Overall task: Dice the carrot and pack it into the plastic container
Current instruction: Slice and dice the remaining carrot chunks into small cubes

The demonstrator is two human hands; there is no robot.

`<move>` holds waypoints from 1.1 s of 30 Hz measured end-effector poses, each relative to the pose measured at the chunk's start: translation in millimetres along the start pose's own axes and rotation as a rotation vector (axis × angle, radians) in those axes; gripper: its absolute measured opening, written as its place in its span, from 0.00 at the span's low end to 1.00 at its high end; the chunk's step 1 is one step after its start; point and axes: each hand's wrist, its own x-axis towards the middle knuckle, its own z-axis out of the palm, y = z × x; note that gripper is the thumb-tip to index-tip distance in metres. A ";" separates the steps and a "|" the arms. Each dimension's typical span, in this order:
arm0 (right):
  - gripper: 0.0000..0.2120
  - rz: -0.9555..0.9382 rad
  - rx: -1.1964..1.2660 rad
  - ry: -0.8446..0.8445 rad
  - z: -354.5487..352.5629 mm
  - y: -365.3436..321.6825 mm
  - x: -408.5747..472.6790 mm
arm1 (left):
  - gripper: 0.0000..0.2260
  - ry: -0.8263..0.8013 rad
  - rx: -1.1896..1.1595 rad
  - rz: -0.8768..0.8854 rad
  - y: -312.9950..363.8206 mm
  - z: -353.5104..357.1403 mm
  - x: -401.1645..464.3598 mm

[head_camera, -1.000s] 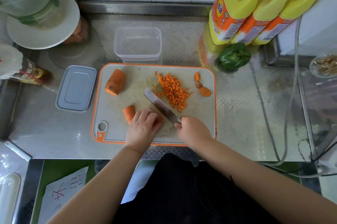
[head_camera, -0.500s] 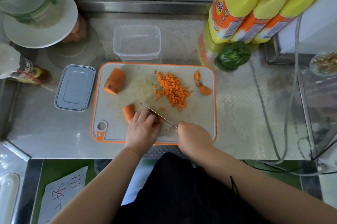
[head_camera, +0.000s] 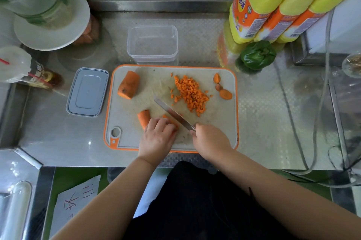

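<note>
Both forearms were bare from elbow to wrist, no sleeves in view. No rings, watch or bands showed on the left hand (head_camera: 156,138) or the right hand (head_camera: 210,139), and no gloves. A thin dark mark (head_camera: 251,192) sat on the right forearm, too small to tell what it was, and a black garment (head_camera: 195,206) covered the torso between the arms, plain with no print visible.
</note>
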 end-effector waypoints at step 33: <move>0.06 0.005 -0.092 -0.036 8.2 -3.9 -13.2 | 0.06 -0.051 -0.065 -0.054 -4.8 0.1 -1.7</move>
